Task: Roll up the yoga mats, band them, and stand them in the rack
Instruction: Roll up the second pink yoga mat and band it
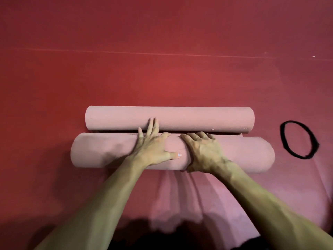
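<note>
Two pink rolled yoga mats lie side by side on a red floor surface. The far roll is thinner and lies crosswise. The near roll is thicker and lies parallel to it, almost touching. My left hand lies flat across the near roll, its straight fingers reaching onto the far roll. My right hand rests on the near roll's middle with its fingers curved over the top and its thumb at the near side. A black elastic band lies as an open loop on the floor to the right, apart from both rolls.
The red floor covering stretches far beyond the rolls, with a faint seam line across it. A pink sheet area lies just in front of the near roll. No rack is in view.
</note>
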A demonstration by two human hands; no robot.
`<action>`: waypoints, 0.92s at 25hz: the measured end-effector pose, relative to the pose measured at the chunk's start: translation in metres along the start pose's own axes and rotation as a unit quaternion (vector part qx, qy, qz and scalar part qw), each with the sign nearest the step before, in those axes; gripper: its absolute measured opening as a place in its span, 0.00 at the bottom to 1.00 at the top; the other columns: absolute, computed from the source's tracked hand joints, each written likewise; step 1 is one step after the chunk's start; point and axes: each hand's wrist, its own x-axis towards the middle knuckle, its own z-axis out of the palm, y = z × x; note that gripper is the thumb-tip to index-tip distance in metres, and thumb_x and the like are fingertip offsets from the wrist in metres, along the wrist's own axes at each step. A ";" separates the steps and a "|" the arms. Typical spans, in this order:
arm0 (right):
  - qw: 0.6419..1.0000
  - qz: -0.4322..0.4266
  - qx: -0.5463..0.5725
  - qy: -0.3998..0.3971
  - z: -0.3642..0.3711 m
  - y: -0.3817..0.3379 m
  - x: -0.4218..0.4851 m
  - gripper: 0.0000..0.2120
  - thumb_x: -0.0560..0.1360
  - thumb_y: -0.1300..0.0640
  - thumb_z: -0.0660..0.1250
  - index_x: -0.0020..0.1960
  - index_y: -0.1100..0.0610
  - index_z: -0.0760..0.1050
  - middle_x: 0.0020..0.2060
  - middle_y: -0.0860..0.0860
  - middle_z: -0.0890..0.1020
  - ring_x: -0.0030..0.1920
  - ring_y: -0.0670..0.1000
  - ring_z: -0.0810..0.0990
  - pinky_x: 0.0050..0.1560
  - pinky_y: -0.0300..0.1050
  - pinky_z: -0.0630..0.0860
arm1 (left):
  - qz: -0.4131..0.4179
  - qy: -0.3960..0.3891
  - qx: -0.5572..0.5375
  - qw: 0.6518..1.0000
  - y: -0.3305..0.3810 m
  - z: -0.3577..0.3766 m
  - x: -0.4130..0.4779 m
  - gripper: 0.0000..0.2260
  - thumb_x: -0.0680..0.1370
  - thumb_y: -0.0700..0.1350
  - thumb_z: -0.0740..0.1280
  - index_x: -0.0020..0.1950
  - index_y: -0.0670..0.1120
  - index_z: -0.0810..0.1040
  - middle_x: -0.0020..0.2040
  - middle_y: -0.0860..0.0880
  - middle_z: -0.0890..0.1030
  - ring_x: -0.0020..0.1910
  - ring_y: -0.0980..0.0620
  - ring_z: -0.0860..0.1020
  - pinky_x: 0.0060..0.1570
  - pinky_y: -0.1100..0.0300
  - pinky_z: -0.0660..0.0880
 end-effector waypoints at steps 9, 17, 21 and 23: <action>0.995 0.022 0.002 -0.096 -0.009 -0.006 0.018 0.66 0.58 0.28 0.77 0.83 0.51 0.45 0.81 0.49 0.56 0.80 0.56 0.54 0.79 0.64 0.48 | -0.002 -0.017 0.020 1.000 -0.003 -0.004 0.015 0.44 0.69 0.75 0.65 0.81 0.58 0.58 0.82 0.40 0.37 0.81 0.49 0.33 0.78 0.36 0.39; 0.993 0.005 0.058 -0.100 -0.016 0.012 0.045 0.73 0.55 0.25 0.75 0.83 0.51 0.37 0.81 0.56 0.33 0.80 0.55 0.31 0.79 0.66 0.38 | 0.017 0.231 0.095 0.968 -0.012 0.042 -0.005 0.42 0.73 0.74 0.48 0.83 0.54 0.51 0.84 0.44 0.52 0.82 0.45 0.56 0.78 0.36 0.48; 0.999 0.007 0.026 -0.030 -0.003 0.003 0.024 0.67 0.61 0.24 0.70 0.83 0.54 0.36 0.82 0.55 0.39 0.81 0.56 0.35 0.78 0.66 0.36 | -0.008 0.125 0.064 0.990 -0.012 0.010 0.021 0.44 0.72 0.77 0.44 0.83 0.58 0.45 0.84 0.45 0.47 0.83 0.46 0.46 0.79 0.38 0.43; 0.999 0.032 0.001 -0.017 0.000 -0.003 0.023 0.70 0.59 0.23 0.71 0.82 0.55 0.36 0.83 0.55 0.42 0.82 0.57 0.39 0.78 0.67 0.37 | -0.011 0.114 0.047 0.992 -0.011 0.002 0.031 0.42 0.74 0.76 0.48 0.83 0.57 0.47 0.84 0.44 0.49 0.83 0.46 0.46 0.78 0.38 0.42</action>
